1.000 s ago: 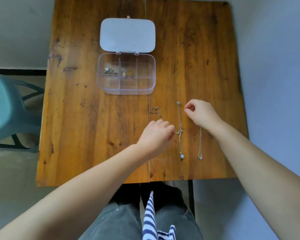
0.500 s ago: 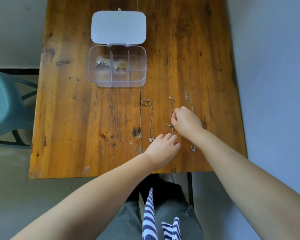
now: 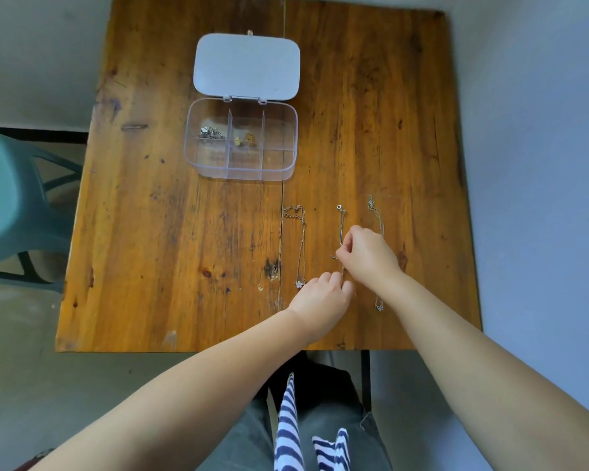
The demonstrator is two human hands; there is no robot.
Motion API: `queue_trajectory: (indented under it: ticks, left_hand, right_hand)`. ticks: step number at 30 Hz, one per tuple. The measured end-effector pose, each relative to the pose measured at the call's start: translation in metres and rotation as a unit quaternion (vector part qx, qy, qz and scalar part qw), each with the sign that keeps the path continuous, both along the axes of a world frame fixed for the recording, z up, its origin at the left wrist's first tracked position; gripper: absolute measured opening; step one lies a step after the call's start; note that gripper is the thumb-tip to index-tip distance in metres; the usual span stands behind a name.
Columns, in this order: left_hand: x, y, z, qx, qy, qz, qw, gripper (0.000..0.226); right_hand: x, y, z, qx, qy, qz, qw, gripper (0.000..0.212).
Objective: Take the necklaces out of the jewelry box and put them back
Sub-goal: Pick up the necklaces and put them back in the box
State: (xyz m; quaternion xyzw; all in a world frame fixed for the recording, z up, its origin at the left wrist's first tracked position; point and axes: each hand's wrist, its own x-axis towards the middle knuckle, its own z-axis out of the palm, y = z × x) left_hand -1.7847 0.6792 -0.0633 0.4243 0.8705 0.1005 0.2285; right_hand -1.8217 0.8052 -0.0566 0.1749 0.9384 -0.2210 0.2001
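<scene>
Both hands barely shift since half a second ago, staying closed on the middle necklace.

Head view: the right hand pinches the chain partway down with curled fingers; the left hand pinches its lower end, just below the right fingers. One necklace lies left of the fingers, another runs behind the right hand, both flat on the wooden table. Well beyond the fingertips, the jewelry box sits open.
</scene>
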Motion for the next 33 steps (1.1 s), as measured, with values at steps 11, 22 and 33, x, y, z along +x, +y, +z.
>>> queue_trajectory:
  ticks: [11,22,33]
  left_hand:
    - [-0.091,-0.049,0.063,0.303,-0.013,0.27,0.914,0.007]
    - [-0.195,-0.149,0.048,0.197,0.093,0.333,0.917,0.011]
    - [-0.199,-0.183,0.025,0.098,0.169,0.166,0.967,0.018]
  right_hand:
    - [-0.081,-0.016,0.114,-0.392,0.122,-0.03,0.911,0.017]
    - [-0.171,-0.112,0.109,-0.361,0.128,0.002,0.924,0.016]
    - [-0.181,-0.148,0.047,-0.151,0.017,0.156,0.976,0.033]
